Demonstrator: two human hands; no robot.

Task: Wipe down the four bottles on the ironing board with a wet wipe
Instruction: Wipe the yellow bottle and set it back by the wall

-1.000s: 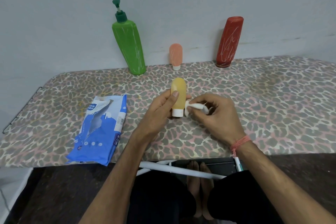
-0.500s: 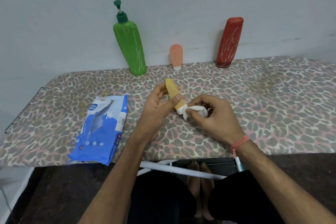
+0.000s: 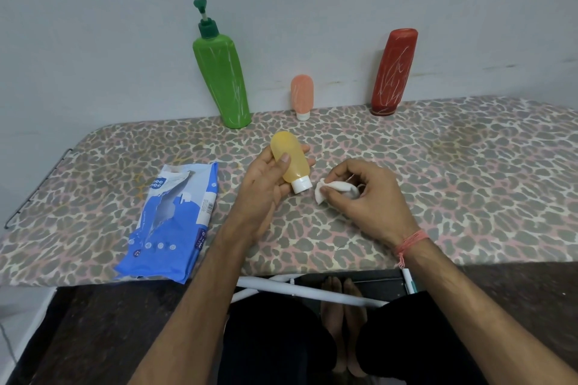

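left hand (image 3: 269, 184) gripping, right hand (image 3: 366, 197) pinching

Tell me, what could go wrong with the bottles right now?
The green bottle and red bottle both stand tilted against the wall, so a bump to the board might tip them over. The yellow bottle is held cap-down in the left hand; if the cap is loose, it could drip. The wipe in the right hand is balled up small, so it may miss spots.

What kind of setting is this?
Likely a room at home, not a lab: a leopard-print ironing board pushed against a plain painted wall, a torn wet wipes pack, and bare feet beneath.
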